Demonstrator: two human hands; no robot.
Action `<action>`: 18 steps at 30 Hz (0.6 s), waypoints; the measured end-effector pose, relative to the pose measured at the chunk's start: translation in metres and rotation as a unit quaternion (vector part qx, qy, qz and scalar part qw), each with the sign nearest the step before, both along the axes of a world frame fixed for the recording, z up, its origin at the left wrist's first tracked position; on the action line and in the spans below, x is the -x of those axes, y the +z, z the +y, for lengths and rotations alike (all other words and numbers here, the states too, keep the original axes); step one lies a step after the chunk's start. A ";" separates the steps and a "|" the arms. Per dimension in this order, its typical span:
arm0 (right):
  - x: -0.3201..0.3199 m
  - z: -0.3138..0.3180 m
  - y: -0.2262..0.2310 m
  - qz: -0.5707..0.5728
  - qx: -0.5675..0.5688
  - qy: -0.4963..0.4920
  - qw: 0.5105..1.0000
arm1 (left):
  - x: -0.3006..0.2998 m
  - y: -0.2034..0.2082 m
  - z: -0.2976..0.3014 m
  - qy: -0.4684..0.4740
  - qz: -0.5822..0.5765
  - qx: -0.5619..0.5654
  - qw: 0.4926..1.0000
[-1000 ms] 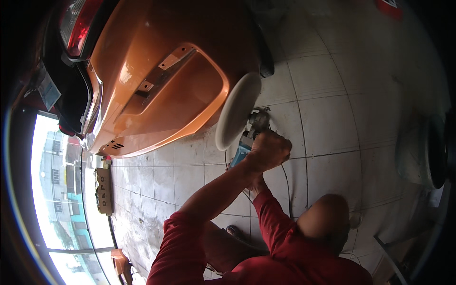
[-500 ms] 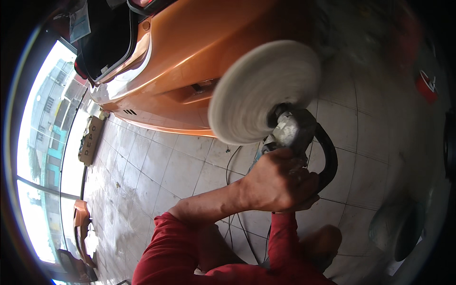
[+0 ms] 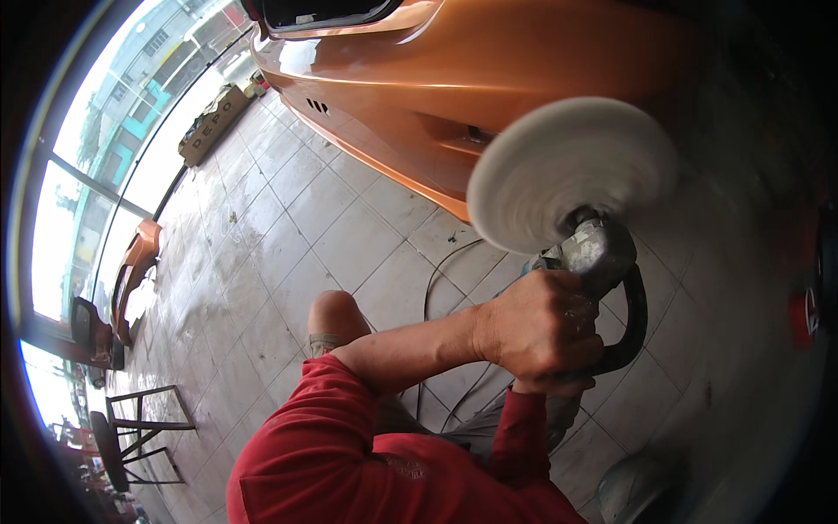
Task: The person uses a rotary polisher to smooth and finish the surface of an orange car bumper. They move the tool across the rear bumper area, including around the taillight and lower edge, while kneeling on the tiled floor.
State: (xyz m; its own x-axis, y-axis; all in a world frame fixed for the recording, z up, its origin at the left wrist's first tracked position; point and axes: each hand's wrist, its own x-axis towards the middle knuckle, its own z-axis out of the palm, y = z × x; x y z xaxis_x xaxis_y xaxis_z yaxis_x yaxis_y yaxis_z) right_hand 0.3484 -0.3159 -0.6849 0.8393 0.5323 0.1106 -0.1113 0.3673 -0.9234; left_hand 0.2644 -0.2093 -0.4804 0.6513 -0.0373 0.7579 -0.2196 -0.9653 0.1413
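An angle polisher with a grey metal head and a black loop handle is held out in front of me. Its round whitish pad is blurred as if spinning. Fingers curled, my left hand is wrapped round the polisher just behind its head. My right hand sits below the left fist, closed at the tool and mostly hidden by it. Behind the pad is an orange car bumper with a recess in its face. The pad overlaps the bumper's lower right part; whether they touch I cannot tell.
A dark cord lies across the tiled floor beneath my arms. Along the left stand a cardboard box, a loose orange body panel and a stool frame. A red object is at the right.
The view has swung, so the bumper and polisher appear further right, and my knee and the stool frame now show. Both hands keep their place on the polisher; its pad is blurred in both frames.
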 end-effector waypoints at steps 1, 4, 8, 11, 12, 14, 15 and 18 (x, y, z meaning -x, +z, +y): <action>0.003 0.002 0.004 -0.036 0.003 0.006 0.999 | 0.009 0.003 0.003 -0.001 -0.013 0.005 1.000; 0.018 0.024 0.013 -0.137 0.008 0.045 0.990 | 0.038 0.003 0.015 -0.004 -0.078 0.031 0.996; 0.053 0.055 0.021 -0.256 0.007 0.120 0.959 | 0.104 0.010 0.034 0.031 -0.090 0.057 0.994; 0.082 0.083 0.030 -0.327 -0.004 0.175 0.929 | 0.150 0.002 0.059 0.032 -0.126 0.059 0.990; 0.090 0.092 0.034 -0.345 0.000 0.193 0.918 | 0.161 -0.001 0.069 0.042 -0.145 0.059 0.987; 0.107 0.114 0.054 -0.373 0.005 0.230 0.899 | 0.191 0.002 0.091 0.051 -0.152 0.070 0.985; 0.118 0.122 0.070 -0.379 0.008 0.250 0.891 | 0.208 0.000 0.096 0.087 -0.167 0.095 0.978; 0.158 0.146 0.141 -0.292 0.083 0.365 0.880 | 0.254 0.013 0.099 0.255 -0.240 0.190 0.917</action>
State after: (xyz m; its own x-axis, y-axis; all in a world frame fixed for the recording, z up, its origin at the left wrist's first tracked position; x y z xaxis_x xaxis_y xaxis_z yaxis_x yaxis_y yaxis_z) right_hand 0.1906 -0.1702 -0.5440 0.0916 0.9556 0.2800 0.2500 0.2501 -0.9354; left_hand 0.0101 -0.1101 -0.4673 0.0993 0.5053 0.8572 0.1222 -0.8612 0.4934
